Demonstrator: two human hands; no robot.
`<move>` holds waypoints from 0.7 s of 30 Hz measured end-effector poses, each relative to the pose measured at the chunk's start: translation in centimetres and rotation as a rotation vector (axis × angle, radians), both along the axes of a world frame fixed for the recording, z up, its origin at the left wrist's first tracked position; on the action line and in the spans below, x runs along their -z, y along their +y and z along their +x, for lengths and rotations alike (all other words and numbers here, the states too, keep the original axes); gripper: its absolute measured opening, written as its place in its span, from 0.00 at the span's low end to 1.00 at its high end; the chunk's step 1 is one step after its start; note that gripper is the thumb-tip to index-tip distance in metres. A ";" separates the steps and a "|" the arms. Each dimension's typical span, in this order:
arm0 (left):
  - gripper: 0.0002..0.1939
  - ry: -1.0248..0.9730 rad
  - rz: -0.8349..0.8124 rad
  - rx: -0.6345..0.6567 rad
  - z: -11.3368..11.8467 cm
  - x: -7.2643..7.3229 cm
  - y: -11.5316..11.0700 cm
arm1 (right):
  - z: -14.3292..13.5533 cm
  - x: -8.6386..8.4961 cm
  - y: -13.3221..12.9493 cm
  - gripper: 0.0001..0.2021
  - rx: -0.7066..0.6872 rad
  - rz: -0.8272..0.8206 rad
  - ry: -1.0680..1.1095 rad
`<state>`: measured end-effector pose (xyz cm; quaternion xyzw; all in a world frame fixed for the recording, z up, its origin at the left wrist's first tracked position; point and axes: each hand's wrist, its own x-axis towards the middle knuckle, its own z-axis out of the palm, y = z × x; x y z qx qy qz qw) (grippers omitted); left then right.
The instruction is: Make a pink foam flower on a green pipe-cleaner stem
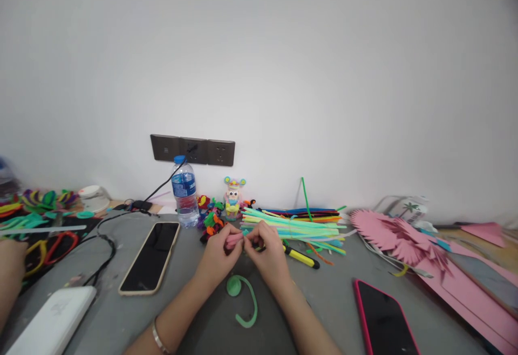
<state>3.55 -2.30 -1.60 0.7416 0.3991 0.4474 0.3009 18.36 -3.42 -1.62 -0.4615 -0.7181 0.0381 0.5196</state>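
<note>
My left hand (222, 251) is closed in a pinch around a small pink piece (233, 240), perhaps a folded or coiled fuzzy stem. Close beside it, my right hand (265, 250) has thumb and fingers pressed together at the piece's right end. Whatever lies between those right fingertips is too small to make out. On the table just below both hands rests a light green fuzzy stem (251, 295), coiled into a disc at one end and curved like a hook. Behind my hands lies a bundle of pastel pipe cleaners (295, 228).
A yellow utility knife (301, 257) lies right of my hands. Phones (150, 260) (386, 320) flank my arms. A water bottle (184, 193) and a figurine (232, 198) stand near the wall. Pink paper (457, 290) is at right. Another person's hand (10, 277) is near scissors (60, 247).
</note>
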 end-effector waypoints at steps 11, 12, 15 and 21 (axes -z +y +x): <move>0.10 -0.097 -0.120 0.083 -0.2 0.0 0.1 | 0.0 0.0 0.1 0.11 -0.004 0.041 -0.042; 0.11 -0.120 -0.153 0.090 -0.1 0.1 0.1 | 0.0 0.0 0.0 0.11 -0.002 0.041 -0.043; 0.14 -0.200 -0.237 0.105 0.0 0.5 0.1 | -0.1 -0.1 0.0 0.11 0.004 0.045 -0.061; 0.15 -0.317 -0.298 0.119 0.2 0.7 0.4 | -0.2 -0.2 0.0 0.11 0.004 0.059 -0.108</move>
